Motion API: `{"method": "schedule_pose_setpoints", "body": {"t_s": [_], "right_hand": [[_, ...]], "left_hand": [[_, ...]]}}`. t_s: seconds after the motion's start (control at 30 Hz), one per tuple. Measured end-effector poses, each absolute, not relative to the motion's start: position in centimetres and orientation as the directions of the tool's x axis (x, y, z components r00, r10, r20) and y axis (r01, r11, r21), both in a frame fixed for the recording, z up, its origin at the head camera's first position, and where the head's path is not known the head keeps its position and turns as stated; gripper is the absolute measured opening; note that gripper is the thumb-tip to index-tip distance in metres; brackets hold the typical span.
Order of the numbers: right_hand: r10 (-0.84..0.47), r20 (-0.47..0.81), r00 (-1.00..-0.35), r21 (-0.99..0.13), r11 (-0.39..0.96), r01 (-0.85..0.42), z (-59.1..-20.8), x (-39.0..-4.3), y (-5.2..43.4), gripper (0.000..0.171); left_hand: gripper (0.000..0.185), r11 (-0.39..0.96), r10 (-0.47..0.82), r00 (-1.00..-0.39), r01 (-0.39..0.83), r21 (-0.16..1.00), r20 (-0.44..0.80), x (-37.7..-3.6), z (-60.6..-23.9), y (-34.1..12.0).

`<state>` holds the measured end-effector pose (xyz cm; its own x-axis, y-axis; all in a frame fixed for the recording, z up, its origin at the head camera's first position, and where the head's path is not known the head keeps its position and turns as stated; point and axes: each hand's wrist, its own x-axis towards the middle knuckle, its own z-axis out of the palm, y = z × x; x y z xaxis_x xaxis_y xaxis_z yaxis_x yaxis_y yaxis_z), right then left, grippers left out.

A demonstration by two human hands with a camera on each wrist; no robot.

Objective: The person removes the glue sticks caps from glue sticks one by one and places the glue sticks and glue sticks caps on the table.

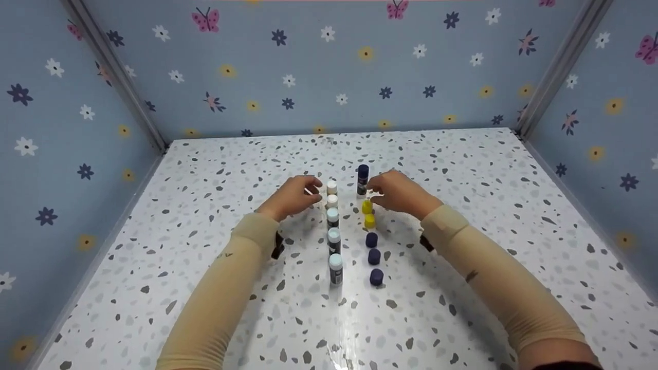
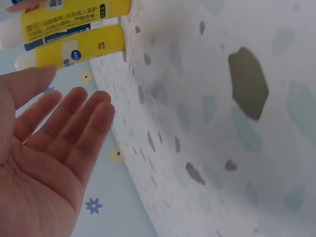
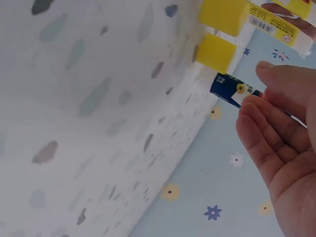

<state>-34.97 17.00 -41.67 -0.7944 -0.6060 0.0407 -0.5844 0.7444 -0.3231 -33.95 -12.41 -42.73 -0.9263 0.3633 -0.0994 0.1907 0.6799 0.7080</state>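
- Left hand [image 1: 292, 196] hovers with relaxed, spread fingers beside the white-capped glue sticks [image 1: 332, 194].
- Right hand [image 1: 398, 191], loosely spread, nears the upright navy glue stick [image 1: 362, 180]; a careless brush could topple both close-set rows.

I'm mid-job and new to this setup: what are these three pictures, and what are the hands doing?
No machine here: a person works with bare hands. The big picture comes from a head camera looking down; the other two come from cameras on each wrist. On the speckled table stand two rows of glue sticks: a left row with white caps and a right row with yellow and dark blue caps. The left hand is open beside the left row's far end, holding nothing. The right hand reaches the tall blue stick; whether it grips it is unclear.
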Motion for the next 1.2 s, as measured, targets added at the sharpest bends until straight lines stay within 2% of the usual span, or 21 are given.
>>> {"method": "schedule_pose_setpoints", "body": {"t_s": [0.2,0.37,0.57,0.7,1.0,1.2], "right_hand": [[-0.576,0.164,-0.801,-0.302,0.744,-0.596,-40.8,-35.0,16.9,0.03],[-0.519,0.209,-0.829,-0.332,0.76,-0.559,-40.7,-35.2,16.4,0.04],[-0.459,0.171,-0.872,-0.354,0.797,-0.489,-40.6,-35.4,15.5,0.06],[-0.414,0.12,-0.902,-0.365,0.827,-0.428,-40.6,-35.9,15.0,0.067],[-0.385,0.034,-0.922,-0.384,0.847,-0.368,-41.5,-37.2,14.2,0.07],[-0.412,0.018,-0.911,-0.394,0.835,-0.385,-41.9,-37.3,13.9,0.06]], "left_hand": [[0.04,0.756,0.326,-0.945,0.25,0.605,-0.018,-33.3,-41.7,-13.0],[0.041,0.803,0.304,-0.949,0.302,0.513,0.082,-32.5,-41.4,-12.9],[0.042,0.841,0.285,-0.944,0.33,0.429,0.167,-31.7,-41.6,-13.0],[0.044,0.853,0.282,-0.938,0.341,0.396,0.2,-31.3,-41.6,-12.9],[0.046,0.862,0.273,-0.937,0.339,0.377,0.218,-31.0,-41.6,-13.1],[0.045,0.862,0.272,-0.94,0.333,0.382,0.206,-31.0,-41.5,-13.5]]}}
